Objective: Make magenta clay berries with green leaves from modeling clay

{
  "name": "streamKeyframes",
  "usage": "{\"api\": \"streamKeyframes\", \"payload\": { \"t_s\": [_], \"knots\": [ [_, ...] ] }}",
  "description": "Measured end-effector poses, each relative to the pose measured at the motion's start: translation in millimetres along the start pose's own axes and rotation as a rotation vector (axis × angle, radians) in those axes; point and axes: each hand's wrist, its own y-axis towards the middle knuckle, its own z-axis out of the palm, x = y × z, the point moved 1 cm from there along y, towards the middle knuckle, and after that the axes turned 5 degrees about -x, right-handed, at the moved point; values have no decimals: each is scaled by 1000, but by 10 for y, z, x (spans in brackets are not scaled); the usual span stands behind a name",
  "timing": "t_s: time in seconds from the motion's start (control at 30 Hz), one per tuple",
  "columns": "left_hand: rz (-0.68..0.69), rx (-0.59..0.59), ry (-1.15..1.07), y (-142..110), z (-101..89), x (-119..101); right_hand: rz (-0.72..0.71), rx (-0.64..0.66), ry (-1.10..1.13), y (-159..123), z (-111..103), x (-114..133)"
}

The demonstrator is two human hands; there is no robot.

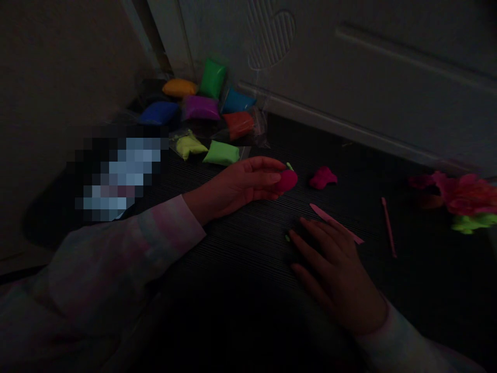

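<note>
In the dim light my left hand (243, 184) reaches out over the dark ribbed mat (240, 243), its fingers closed on a round pink clay piece (288, 180) with a small green bit on top. My right hand (334, 269) lies flat on the mat with its fingers stretched out, beside a tiny green crumb (288, 238). A pink flat modelling tool (336, 223) lies just past its fingertips. A loose lump of pink clay (323, 177) sits to the right of the held piece.
Several bags of coloured clay (202, 106) lie piled at the back by a white door (349, 67). A thin pink stick tool (389, 226) lies to the right. Pink and green clay flowers (466, 199) sit at the right edge. A blurred patch lies at left.
</note>
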Motion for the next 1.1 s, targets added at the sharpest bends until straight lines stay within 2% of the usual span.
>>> {"api": "streamKeyframes", "payload": {
  "t_s": [0.13, 0.27, 0.43, 0.57, 0.77, 1.1],
  "knots": [
    [0, 1, 0, 0, 0, -3, 17, 33, -40, 2, -5, 38],
    [5, -1, 0, -6, 1, -6, 61, 12, -82, 4, 0, 41],
    [1, -10, 2, -9, 2, -5, 26, 39, -19, 18, -5, 61],
    [6, -1, 0, -4, -1, 1, 64, 25, -55, 19, -7, 45],
    [2, -1, -1, -4, -3, 1, 19, 47, -28, 18, -8, 53],
    [0, 5, -5, -3, -1, 0, 55, -12, 11, -2, 2, -12]
  ]
}}
